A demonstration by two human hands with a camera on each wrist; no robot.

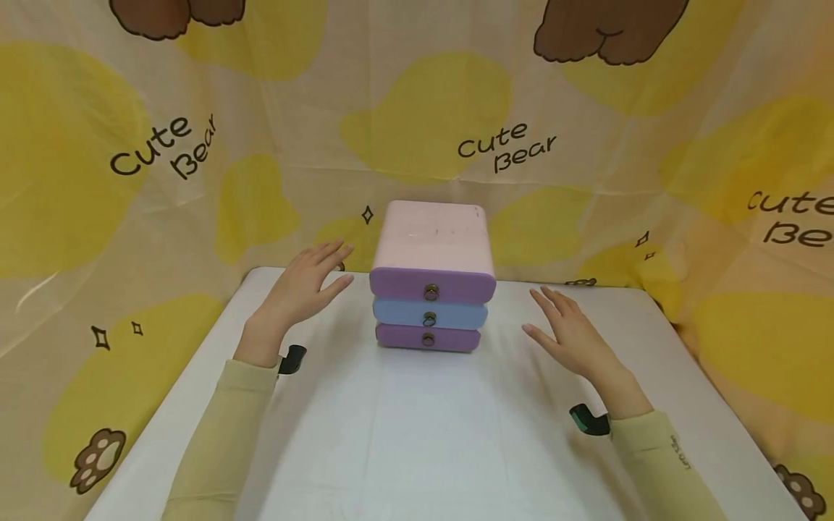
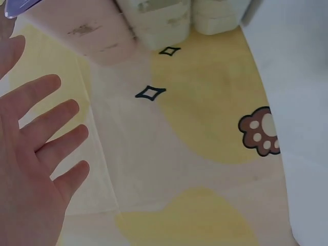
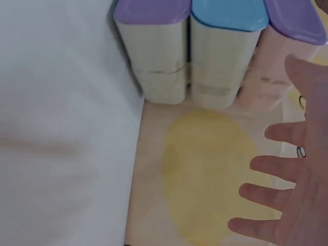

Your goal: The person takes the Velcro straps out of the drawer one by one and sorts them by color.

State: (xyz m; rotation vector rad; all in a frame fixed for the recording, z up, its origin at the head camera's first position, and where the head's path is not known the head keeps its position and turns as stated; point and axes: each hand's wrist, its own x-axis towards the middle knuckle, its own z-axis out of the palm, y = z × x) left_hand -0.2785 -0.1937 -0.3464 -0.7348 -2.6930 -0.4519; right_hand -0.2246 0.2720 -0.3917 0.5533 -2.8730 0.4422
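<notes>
The long, pale yellow-green left sleeve point(image 1: 218, 434) matched the right sleeve point(image 1: 654, 459), which had small dark letters point(image 1: 680, 452). A small, bent black piece point(image 1: 293, 359) stuck out on the left, and a bent black-and-green piece point(image 1: 589, 420) on the right.

On a white table point(image 1: 417, 434), a pink-topped three-drawer unit point(image 1: 433, 242) is set near the far edge, roughly midway between the rounded far corners, its fronts turned away from that edge.

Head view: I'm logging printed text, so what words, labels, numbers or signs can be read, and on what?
"Cute Bear": backdrop, left.
"Cute Bear": backdrop, above the drawer unit.
"Cute Be": backdrop, right, cut off by the picture's edge.
Right sleeve: lettering too small to read surely.
</notes>
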